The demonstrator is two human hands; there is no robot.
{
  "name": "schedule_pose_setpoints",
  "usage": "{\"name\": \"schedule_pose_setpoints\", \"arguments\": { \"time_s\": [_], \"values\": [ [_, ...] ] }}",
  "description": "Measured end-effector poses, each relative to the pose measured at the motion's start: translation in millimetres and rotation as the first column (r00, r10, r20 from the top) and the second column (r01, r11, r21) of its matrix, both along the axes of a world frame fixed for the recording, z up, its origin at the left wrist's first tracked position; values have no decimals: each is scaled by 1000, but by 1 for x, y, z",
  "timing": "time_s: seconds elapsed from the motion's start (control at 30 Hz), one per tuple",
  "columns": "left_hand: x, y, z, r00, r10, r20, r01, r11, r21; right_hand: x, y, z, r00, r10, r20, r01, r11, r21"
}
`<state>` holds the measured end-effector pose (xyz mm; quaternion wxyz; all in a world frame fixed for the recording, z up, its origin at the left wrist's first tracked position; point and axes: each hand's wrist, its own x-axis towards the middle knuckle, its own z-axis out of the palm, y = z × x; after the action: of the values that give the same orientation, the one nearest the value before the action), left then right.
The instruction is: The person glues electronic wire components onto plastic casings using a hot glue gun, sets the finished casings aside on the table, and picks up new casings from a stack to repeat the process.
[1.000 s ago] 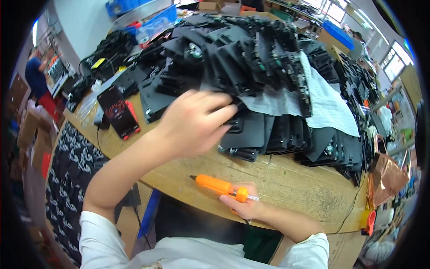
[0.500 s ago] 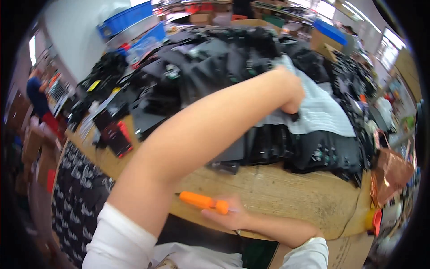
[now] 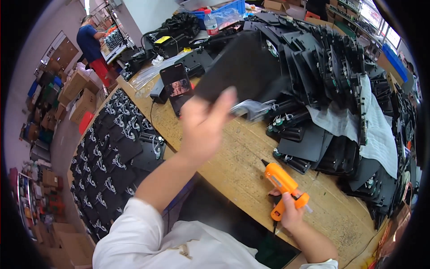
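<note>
My left hand (image 3: 204, 127) is closed on the lower edge of a flat black panel (image 3: 244, 67), lifted above the table and smeared by motion. Pale wires (image 3: 253, 107) trail from beside the panel's lower corner. My right hand (image 3: 289, 210) grips an orange glue gun (image 3: 282, 181) by its handle, its dark nozzle pointing up and to the left. Behind the panel stands a dense pile of black panels with speakers and wires (image 3: 313, 67). White foam sheeting (image 3: 378, 130) drapes over the right part of that pile.
A phone with a lit screen (image 3: 177, 85) stands at the table's left. Rows of black panels with coiled wires (image 3: 107, 157) lie on the left. A bottle (image 3: 210, 22) stands at the back. Another person (image 3: 92, 45) works at a far bench; cardboard boxes (image 3: 80, 89) sit on the floor.
My left hand has come back from the foam-covered pile toward the left, now with a black panel. The view has swung left. The glue gun's nozzle now points more upward.
</note>
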<state>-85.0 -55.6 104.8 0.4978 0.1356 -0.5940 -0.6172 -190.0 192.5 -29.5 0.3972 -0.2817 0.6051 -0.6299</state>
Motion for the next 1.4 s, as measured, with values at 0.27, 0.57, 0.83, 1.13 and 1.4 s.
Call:
{"name": "schedule_pose_setpoints", "arguments": {
  "time_s": [0.27,0.57,0.83,1.13,1.4],
  "values": [
    [101,64,-128,959,256,-120,-164,852,497,0,-10,14,966,82,-245,-118,984,-137],
    [124,99,-135,937,251,242,-318,900,299,0,-30,30,762,446,-470,-536,841,-71],
    [138,113,-147,856,357,375,-400,916,41,10,-31,28,753,395,-527,-546,822,-164],
    [131,101,-116,786,300,541,-116,931,-347,14,-36,27,711,394,-583,-554,824,-119],
    [134,101,-114,756,301,581,-79,924,-375,17,-35,29,679,391,-621,-563,821,-99]
  ]
}}
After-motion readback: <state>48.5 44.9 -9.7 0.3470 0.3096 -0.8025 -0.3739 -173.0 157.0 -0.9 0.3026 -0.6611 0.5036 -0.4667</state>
